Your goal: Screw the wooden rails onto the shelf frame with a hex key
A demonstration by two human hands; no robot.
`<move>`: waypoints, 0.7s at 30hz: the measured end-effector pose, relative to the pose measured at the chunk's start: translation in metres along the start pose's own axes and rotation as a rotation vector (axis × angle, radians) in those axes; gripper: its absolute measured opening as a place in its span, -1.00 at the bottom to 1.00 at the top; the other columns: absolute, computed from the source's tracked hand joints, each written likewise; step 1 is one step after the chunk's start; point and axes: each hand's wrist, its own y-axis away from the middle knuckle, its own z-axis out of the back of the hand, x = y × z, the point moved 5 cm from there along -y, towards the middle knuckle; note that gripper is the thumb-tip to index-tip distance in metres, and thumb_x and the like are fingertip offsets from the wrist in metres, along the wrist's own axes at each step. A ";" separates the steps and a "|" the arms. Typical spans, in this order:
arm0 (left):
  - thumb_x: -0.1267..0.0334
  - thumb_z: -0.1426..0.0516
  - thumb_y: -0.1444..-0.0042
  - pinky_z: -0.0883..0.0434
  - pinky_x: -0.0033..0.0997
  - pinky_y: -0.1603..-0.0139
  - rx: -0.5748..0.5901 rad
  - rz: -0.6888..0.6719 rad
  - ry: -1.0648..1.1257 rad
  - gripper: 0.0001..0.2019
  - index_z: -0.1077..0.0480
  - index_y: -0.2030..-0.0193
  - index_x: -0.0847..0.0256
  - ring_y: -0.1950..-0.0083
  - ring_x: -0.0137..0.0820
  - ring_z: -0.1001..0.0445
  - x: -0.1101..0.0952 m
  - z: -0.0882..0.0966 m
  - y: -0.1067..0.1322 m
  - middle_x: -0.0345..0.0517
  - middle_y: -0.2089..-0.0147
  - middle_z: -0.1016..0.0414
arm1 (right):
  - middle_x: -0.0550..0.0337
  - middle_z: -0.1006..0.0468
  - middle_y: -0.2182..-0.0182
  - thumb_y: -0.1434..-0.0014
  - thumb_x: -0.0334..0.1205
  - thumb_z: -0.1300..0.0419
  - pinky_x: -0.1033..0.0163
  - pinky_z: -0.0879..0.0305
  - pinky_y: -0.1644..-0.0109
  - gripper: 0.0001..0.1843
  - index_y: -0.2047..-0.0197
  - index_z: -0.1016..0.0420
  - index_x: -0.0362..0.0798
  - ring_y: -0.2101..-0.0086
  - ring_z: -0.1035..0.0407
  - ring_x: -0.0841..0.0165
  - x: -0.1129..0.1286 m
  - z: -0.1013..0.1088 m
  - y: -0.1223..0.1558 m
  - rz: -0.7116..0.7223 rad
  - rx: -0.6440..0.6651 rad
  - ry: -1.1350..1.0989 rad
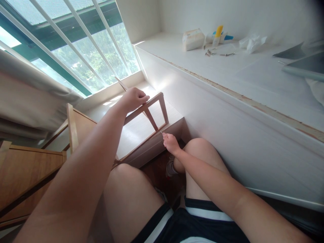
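Bare left forearm (pixel 86 168) looms closest, slanting up over the thigh (pixel 131 185) to the left hand (pixel 135 98), whose grip is curled closed over the top rail of a wooden frame (pixel 164 108); the fingertips are partly hidden. That frame stands tilted on the low white window seat (pixel 136 136), near the window bars (pixel 83 23), its lower end by the seat's front edge. Lower down, between the knees, the right hand (pixel 171 143) has its grip pinched narrow on a thin metal tool (pixel 161 132), its tip meeting the foot of the frame's middle bar; whether it is a hex key or a long screw is too small to tell. Judging from this, the step in hand is working a fastening at that joint, the left hand bracing the rail. The move calls for keeping the tool seated and in line with the joint while the frame is held from rocking. Loose screws (pixel 209 53) lie on the white bench (pixel 253 76) to the right, beside a yellow-capped bottle (pixel 217 36), and wooden panels (pixel 35 168) stand at the left.
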 end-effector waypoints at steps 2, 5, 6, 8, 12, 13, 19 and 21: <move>0.17 -0.10 -0.11 0.02 -0.30 0.43 0.002 0.000 0.001 -0.67 -0.25 0.64 0.21 0.56 -0.52 -0.02 0.000 0.000 0.000 -0.25 0.65 -0.08 | 0.27 -0.34 0.75 -0.34 0.12 0.11 0.29 -0.07 0.44 -0.46 0.58 -0.25 0.02 0.63 -0.26 0.38 0.001 0.001 0.000 0.018 -0.005 0.060; 0.16 -0.10 -0.11 0.04 -0.29 0.44 0.006 0.002 0.000 -0.65 -0.20 0.66 0.20 0.57 -0.52 0.00 0.001 0.000 0.000 -0.25 0.65 -0.06 | 0.23 -0.36 0.72 -0.36 0.10 0.15 0.29 -0.08 0.42 -0.44 0.59 -0.23 0.02 0.58 -0.29 0.36 0.003 0.004 0.000 0.037 -0.021 0.149; 0.16 -0.10 -0.11 0.04 -0.29 0.44 0.006 0.000 0.000 -0.63 -0.18 0.66 0.20 0.57 -0.52 0.00 0.001 0.000 0.000 -0.25 0.65 -0.05 | 0.21 -0.38 0.70 -0.37 0.09 0.15 0.28 -0.08 0.41 -0.44 0.59 -0.23 0.03 0.56 -0.31 0.34 0.004 0.005 -0.001 0.043 -0.028 0.180; 0.15 -0.10 -0.12 0.05 -0.29 0.44 0.006 -0.007 0.005 -0.62 -0.15 0.67 0.19 0.57 -0.52 0.01 0.001 0.000 0.000 -0.25 0.66 -0.03 | 0.16 -0.43 0.64 -0.37 0.08 0.14 0.27 -0.09 0.37 -0.45 0.58 -0.25 0.02 0.50 -0.34 0.31 0.006 0.007 0.000 0.055 -0.043 0.242; 0.16 -0.11 -0.11 0.05 -0.29 0.44 0.001 -0.003 0.018 -0.64 -0.18 0.65 0.20 0.56 -0.52 0.01 0.002 0.000 0.000 -0.25 0.65 -0.04 | 0.06 -0.50 0.51 -0.36 0.07 0.05 0.25 -0.11 0.30 -0.53 0.50 -0.33 0.01 0.36 -0.41 0.24 0.010 0.010 0.002 0.068 -0.067 0.352; 0.17 -0.11 -0.11 0.05 -0.30 0.44 0.000 0.001 0.017 -0.64 -0.18 0.65 0.20 0.56 -0.52 0.01 0.002 0.000 0.000 -0.24 0.65 -0.04 | 0.05 -0.51 0.50 -0.35 0.07 0.03 0.25 -0.12 0.29 -0.54 0.48 -0.34 0.01 0.34 -0.43 0.23 0.011 0.010 0.003 0.073 -0.074 0.399; 0.15 -0.09 -0.12 0.04 -0.29 0.44 0.009 0.012 -0.009 -0.64 -0.20 0.65 0.20 0.56 -0.52 0.00 0.000 0.000 0.001 -0.24 0.64 -0.06 | 0.01 -0.50 0.52 -0.35 0.04 -0.01 0.24 -0.14 0.28 -0.59 0.43 -0.32 -0.02 0.33 -0.46 0.20 0.015 0.010 0.005 0.177 -0.141 0.589; 0.14 -0.08 -0.12 0.03 -0.29 0.44 0.009 0.006 -0.020 -0.65 -0.24 0.64 0.21 0.57 -0.52 -0.01 0.000 0.000 0.000 -0.23 0.64 -0.08 | 0.03 -0.48 0.55 -0.33 0.06 -0.05 0.26 -0.14 0.28 -0.60 0.44 -0.30 -0.02 0.34 -0.45 0.21 0.015 0.011 0.006 0.200 -0.157 0.533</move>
